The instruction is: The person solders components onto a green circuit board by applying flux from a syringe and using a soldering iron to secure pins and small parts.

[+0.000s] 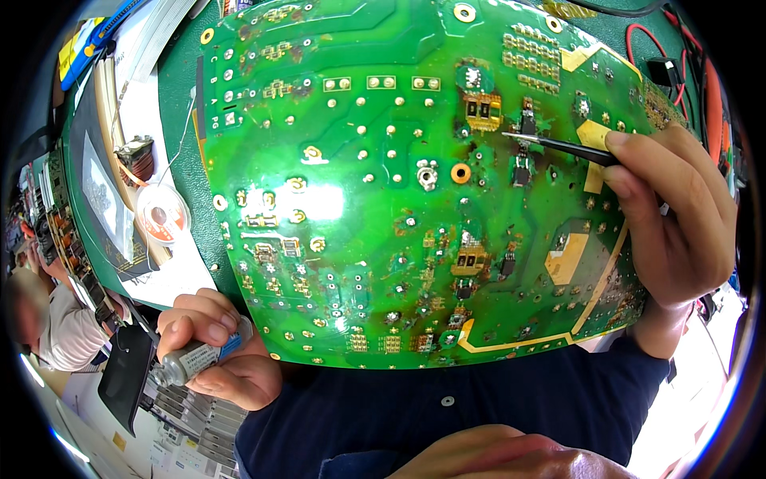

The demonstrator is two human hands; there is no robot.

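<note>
A large green circuit board [383,215] fills the middle of the view, with solder joints, small chips and brownish stains around several parts. My right hand [682,215] pinches a pair of black tweezers [570,148]. Their pale tips point left, over the board beside a small black chip [522,171] and just below a gold-coloured component [482,112]; whether they touch the board I cannot tell. At the board's lower left corner, my left hand [239,375] is closed around a small grey labelled tube [191,363], its narrow end pointing down and left.
The board lies on a green mat [209,120]. Left of it are a solder spool [162,214], a copper-wound coil [136,160], white paper and a blue cutter knife [104,36]. Red and black leads [682,80] run at the upper right. Another person [76,327] is at the far left.
</note>
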